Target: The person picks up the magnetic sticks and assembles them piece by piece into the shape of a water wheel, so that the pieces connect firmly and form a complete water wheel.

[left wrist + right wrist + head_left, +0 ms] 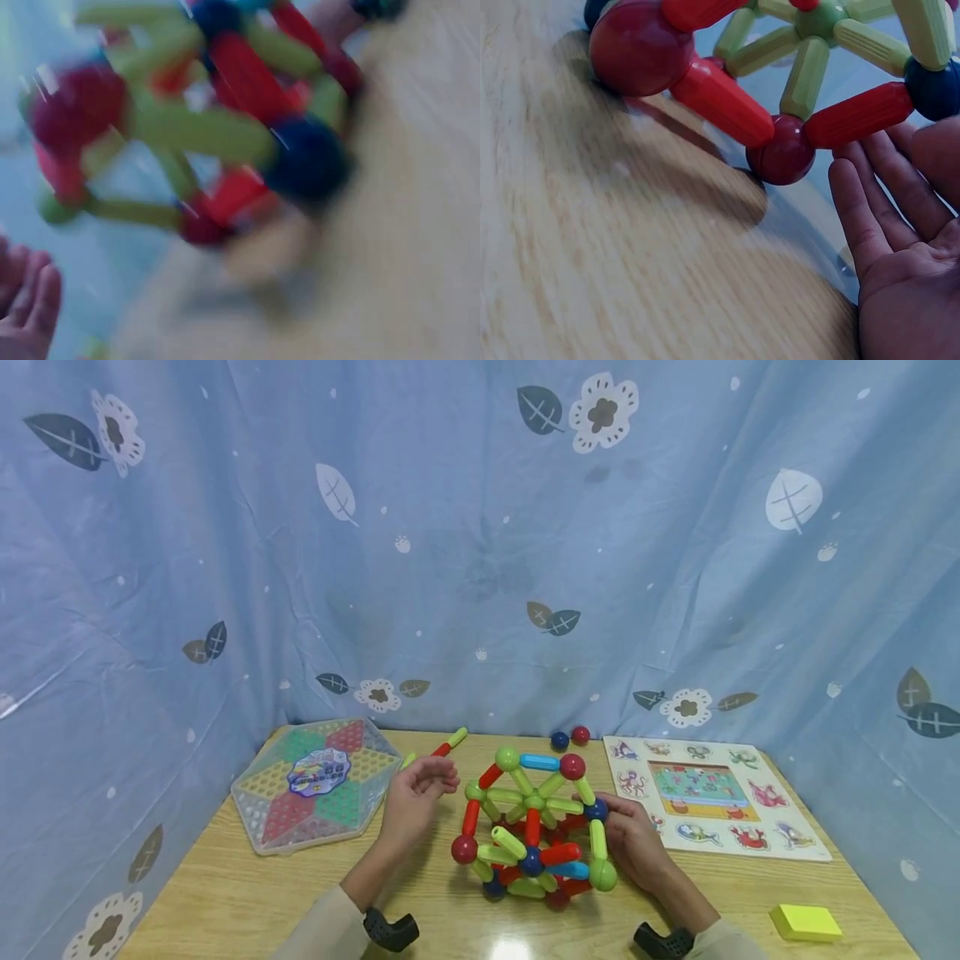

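Observation:
A cage-like structure of magnetic sticks and balls (534, 802), in green, red and blue, stands in front of me, tilted. Its shadow falls on the wood below it in the right wrist view. At its right side my right hand (636, 839) holds it by a dark blue ball, thumb near that ball and the other fingers (870, 232) stretched out behind. To the left of the structure, apart from it, my left hand (412, 797) is held up with loosely bent fingers and nothing in them. The left wrist view is blurred; there the structure (307, 161) fills the upper part.
Behind my left hand lie loose red and green sticks (450, 743). A loose blue ball (559, 741) and red ball (581, 735) sit at the back. A hexagonal checkers board (300, 818) lies left, a sea-animal puzzle board (795, 797) right, a yellow block (806, 923) front right.

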